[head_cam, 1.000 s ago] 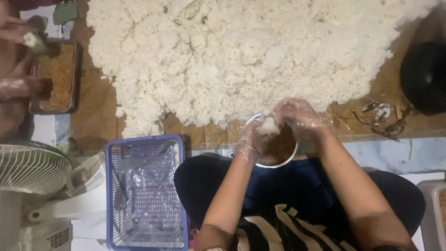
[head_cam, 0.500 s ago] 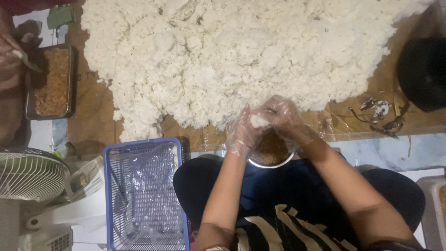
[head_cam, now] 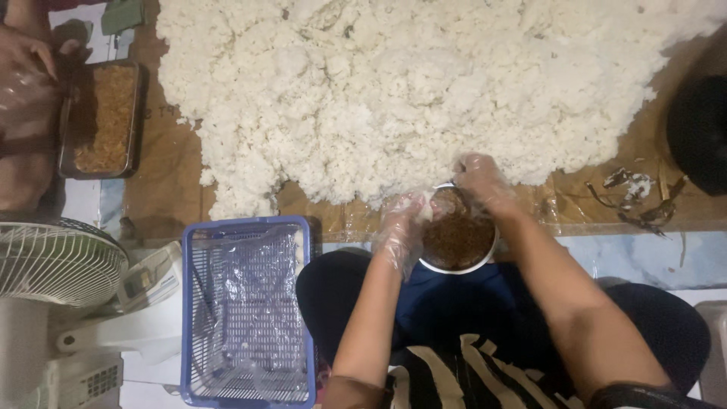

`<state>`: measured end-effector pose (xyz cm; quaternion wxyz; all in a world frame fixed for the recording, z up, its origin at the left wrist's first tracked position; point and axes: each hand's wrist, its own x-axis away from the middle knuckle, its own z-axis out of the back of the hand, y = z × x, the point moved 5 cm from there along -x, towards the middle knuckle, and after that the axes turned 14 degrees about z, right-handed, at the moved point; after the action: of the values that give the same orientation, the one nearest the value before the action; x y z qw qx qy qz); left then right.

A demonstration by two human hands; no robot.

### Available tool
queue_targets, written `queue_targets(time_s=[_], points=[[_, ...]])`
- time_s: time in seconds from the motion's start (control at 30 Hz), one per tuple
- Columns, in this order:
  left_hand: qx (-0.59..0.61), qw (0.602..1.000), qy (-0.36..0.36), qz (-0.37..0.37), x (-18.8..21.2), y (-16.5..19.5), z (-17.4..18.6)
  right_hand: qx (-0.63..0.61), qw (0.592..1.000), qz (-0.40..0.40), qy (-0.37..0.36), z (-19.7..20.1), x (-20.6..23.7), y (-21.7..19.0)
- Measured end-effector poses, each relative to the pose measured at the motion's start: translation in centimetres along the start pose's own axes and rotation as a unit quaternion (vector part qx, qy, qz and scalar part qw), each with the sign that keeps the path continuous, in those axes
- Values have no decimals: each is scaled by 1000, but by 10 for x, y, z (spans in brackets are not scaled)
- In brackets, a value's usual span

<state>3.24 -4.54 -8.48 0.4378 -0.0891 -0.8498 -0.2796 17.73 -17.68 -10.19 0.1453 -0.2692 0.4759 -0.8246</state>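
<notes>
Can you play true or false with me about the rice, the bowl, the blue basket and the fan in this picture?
1. The big pile of white rice lies spread on brown paper. True.
2. The bowl is full of water. False: it holds brown crumbly filling.
3. Both hands wear thin clear gloves. True: the left hand is beside the bowl and the right hand is over its far rim.
4. The blue basket is packed with rice. False: only a clear plastic liner shows inside it.
5. The white fan stands to the right of the bowl. False: it is at the left edge, beside the basket.
</notes>
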Motion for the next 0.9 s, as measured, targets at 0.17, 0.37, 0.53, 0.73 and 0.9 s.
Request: queue_targets(time_s=[0.17, 0.37, 0.53, 0.73, 0.9], points=[[62, 997, 10, 40, -7, -5, 10, 7, 999, -18, 34, 14, -34, -8], [73, 994, -78, 5, -20, -1, 10, -252, 965, 50, -52, 10, 4, -75], [30, 997, -67, -10, -18, -1, 3, -146, 936, 301, -109, -14, 58, -108], [47, 999, 25, 1, -11, 12, 14, 208, 895, 391, 48, -16, 79, -45], [-44, 992, 110, 40, -12, 1, 31, 381, 841, 382, 47, -48, 87, 13]])
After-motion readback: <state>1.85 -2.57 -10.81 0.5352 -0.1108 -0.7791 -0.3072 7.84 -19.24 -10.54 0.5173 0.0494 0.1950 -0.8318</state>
